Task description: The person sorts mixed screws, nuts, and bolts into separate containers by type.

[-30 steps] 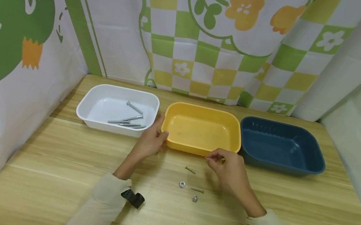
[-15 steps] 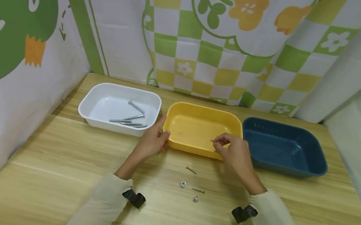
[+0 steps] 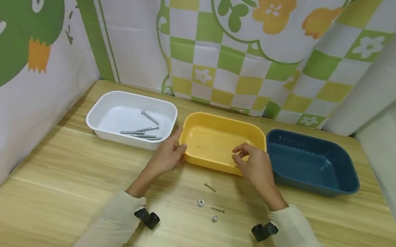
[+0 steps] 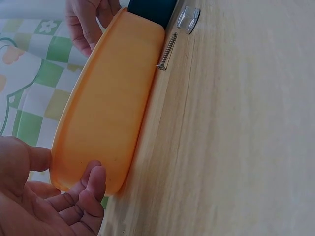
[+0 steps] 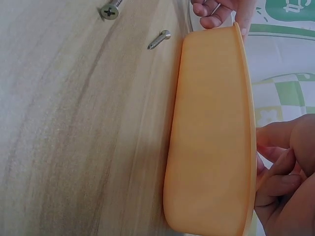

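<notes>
My left hand holds the left end of the yellow tray, thumb at the rim and fingers against the wall. Over the tray's right front part hovers my right hand, thumb and forefinger slightly apart with nothing visible between them. In the right wrist view its fingers are partly hidden behind the tray rim. Two small screws, a farther screw and a nearer screw, lie on the table in front. Beside them sit a metal nut and a second, domed-looking nut.
A white tray with several long bolts stands left of the yellow one. On the right, a dark blue tray adjoins it. The wooden table ends at a patterned cloth behind the trays.
My right hand has moved up from the yellow tray's front edge to over its inside. The small screw in its fingertips is no longer seen there. The left hand stays on the tray.
</notes>
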`<state>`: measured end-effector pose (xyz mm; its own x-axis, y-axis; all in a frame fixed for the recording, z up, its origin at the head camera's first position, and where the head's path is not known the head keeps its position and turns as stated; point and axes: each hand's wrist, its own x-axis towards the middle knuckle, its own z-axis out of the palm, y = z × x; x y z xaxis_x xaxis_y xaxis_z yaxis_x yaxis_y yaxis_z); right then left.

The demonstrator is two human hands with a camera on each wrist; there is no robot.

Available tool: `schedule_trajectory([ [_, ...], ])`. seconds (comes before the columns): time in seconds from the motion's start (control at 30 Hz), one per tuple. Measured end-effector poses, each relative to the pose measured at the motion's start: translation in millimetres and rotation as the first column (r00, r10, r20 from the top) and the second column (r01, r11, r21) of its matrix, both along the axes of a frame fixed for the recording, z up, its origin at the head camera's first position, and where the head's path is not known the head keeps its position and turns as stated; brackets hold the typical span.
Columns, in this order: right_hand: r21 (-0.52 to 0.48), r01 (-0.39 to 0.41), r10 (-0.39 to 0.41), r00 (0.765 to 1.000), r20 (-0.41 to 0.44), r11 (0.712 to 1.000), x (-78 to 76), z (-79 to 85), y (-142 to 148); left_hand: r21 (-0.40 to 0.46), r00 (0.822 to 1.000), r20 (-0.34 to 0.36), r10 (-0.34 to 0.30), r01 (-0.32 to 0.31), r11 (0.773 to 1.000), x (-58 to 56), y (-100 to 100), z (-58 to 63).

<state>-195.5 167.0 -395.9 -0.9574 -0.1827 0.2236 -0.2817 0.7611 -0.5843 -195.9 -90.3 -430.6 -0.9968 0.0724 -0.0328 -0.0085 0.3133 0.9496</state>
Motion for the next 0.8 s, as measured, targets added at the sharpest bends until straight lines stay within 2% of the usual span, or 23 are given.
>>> schedule_trajectory([
  [0.27, -0.046, 0.005, -0.005, 1.000, 0.007, 0.999, 4.6, 1.4, 2.0, -0.020, 1.000, -0.012, 0.000, 0.000, 1.000, 0.6, 0.5, 1.0],
  [0.5, -0.153, -0.017, 0.026, 0.998, 0.062, 0.988, 12.5, 4.5, 5.4, -0.021, 1.000, -0.019, 0.001, -0.002, 1.000, 1.2, -1.4, 2.3],
  [0.8, -0.217, -0.059, 0.086, 0.989, 0.118, 0.974, 27.6, 5.4, 19.3, -0.020, 1.000, -0.013, 0.006, -0.006, 1.000, -0.2, 1.2, 1.6],
])
